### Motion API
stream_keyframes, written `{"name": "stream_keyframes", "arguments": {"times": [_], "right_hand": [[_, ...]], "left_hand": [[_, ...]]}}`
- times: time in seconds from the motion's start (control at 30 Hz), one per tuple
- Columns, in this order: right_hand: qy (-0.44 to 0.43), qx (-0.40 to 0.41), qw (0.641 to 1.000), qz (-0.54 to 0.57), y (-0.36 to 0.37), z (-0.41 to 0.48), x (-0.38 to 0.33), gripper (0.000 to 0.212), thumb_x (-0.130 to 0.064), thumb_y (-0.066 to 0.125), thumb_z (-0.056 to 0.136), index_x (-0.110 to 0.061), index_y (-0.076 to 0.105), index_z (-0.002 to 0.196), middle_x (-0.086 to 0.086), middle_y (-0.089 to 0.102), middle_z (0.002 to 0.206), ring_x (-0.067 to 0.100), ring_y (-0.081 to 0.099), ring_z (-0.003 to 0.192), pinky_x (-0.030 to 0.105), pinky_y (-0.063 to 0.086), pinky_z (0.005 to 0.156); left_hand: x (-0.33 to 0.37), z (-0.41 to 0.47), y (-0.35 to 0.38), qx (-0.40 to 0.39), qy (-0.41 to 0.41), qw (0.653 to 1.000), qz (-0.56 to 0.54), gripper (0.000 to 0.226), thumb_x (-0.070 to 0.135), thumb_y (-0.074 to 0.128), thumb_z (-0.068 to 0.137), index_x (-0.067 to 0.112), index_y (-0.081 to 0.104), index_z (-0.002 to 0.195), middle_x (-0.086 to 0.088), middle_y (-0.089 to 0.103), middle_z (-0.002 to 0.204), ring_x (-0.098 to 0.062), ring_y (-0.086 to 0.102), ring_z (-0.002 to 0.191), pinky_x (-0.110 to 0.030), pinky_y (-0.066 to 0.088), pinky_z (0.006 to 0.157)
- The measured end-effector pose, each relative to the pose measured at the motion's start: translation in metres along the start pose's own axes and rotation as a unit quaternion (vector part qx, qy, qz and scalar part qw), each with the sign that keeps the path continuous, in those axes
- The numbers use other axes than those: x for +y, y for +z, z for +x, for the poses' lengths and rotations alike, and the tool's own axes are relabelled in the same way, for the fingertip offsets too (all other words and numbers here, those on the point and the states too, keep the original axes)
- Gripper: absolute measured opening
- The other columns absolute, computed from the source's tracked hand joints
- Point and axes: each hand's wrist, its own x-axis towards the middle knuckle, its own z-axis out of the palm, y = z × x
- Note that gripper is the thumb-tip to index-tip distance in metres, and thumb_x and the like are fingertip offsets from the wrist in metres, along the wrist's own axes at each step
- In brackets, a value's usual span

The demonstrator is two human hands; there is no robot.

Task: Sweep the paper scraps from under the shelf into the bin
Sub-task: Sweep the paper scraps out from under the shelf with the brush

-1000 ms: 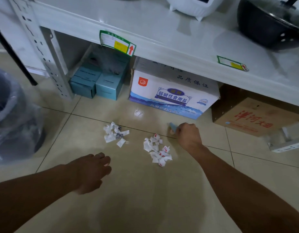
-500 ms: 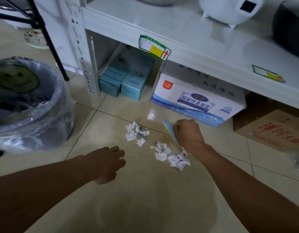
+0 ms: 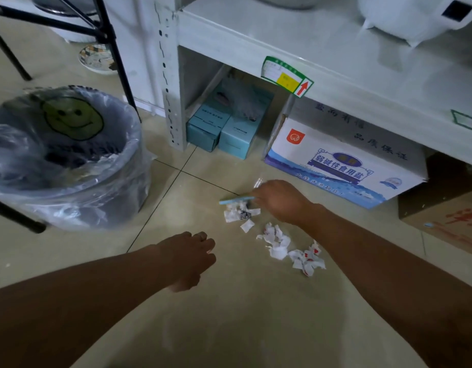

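Note:
White paper scraps lie on the tiled floor in front of the shelf (image 3: 322,83) in two loose piles: a left pile (image 3: 239,213) and a right pile (image 3: 293,252) with red marks. My right hand (image 3: 278,200) grips a thin light-blue flat piece (image 3: 236,200), whose edge sits just behind the left pile. My left hand (image 3: 188,257) hovers low over the floor, fingers loosely curled, holding nothing. The bin (image 3: 67,158), lined with a clear bag bearing a smiley face, stands at the left.
Under the shelf stand two teal boxes (image 3: 221,131), a white and blue carton (image 3: 343,160) and a brown carton (image 3: 447,213). Black stand legs (image 3: 110,49) rise behind the bin. A patterned dish (image 3: 96,59) lies on the floor at the back.
My right hand has carried the blue piece left, from beside the right pile to behind the left pile. The view has swung left, bringing the bin fully into sight.

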Motion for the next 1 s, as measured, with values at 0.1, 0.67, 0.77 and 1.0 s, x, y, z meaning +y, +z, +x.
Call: {"name": "stream_keyframes", "arguments": {"times": [0.1, 0.67, 0.77, 1.0], "right_hand": [[0.002, -0.023, 1.0, -0.011, 0.004, -0.046, 0.021, 0.014, -0.027, 0.054, 0.096, -0.026, 0.064, 0.087, -0.006, 0.063, 0.077, 0.016, 0.061, 0.071, 0.03, 0.049, 0.062], [0.368, 0.146, 0.918, 0.033, 0.045, -0.178, 0.04, 0.036, -0.024, 0.052, 0.091, -0.013, 0.049, 0.057, 0.011, 0.055, 0.051, 0.034, 0.053, 0.048, 0.031, 0.039, 0.051], [0.445, 0.119, 0.887, 0.031, 0.051, -0.189, 0.038, 0.033, -0.025, 0.05, 0.088, -0.008, 0.061, 0.063, 0.014, 0.061, 0.057, 0.036, 0.058, 0.054, 0.03, 0.04, 0.054], [0.403, 0.191, 0.886, 0.125, 0.053, -0.191, 0.009, 0.044, -0.022, 0.054, 0.087, -0.012, 0.033, 0.049, 0.017, 0.049, 0.051, 0.039, 0.054, 0.055, 0.034, 0.038, 0.055]], "left_hand": [[-0.006, -0.001, 0.005, -0.003, -0.01, 1.0, -0.009, 0.045, 0.033, 0.043, 0.096, 0.014, 0.043, 0.137, -0.011, 0.036, 0.143, -0.03, 0.034, 0.132, -0.043, 0.04, 0.105], [-0.004, 0.013, 0.002, -0.051, 0.026, 0.998, 0.041, 0.05, 0.04, 0.039, 0.097, 0.018, 0.036, 0.142, -0.007, 0.032, 0.148, -0.027, 0.031, 0.136, -0.04, 0.036, 0.109], [-0.005, 0.017, -0.002, -0.052, 0.021, 0.997, 0.047, 0.05, 0.041, 0.04, 0.097, 0.018, 0.037, 0.142, -0.006, 0.034, 0.147, -0.027, 0.033, 0.135, -0.039, 0.037, 0.108], [-0.002, 0.039, -0.012, -0.068, 0.024, 0.996, 0.054, 0.05, 0.041, 0.04, 0.097, 0.019, 0.036, 0.142, -0.006, 0.035, 0.145, -0.027, 0.036, 0.134, -0.038, 0.038, 0.105]]}}
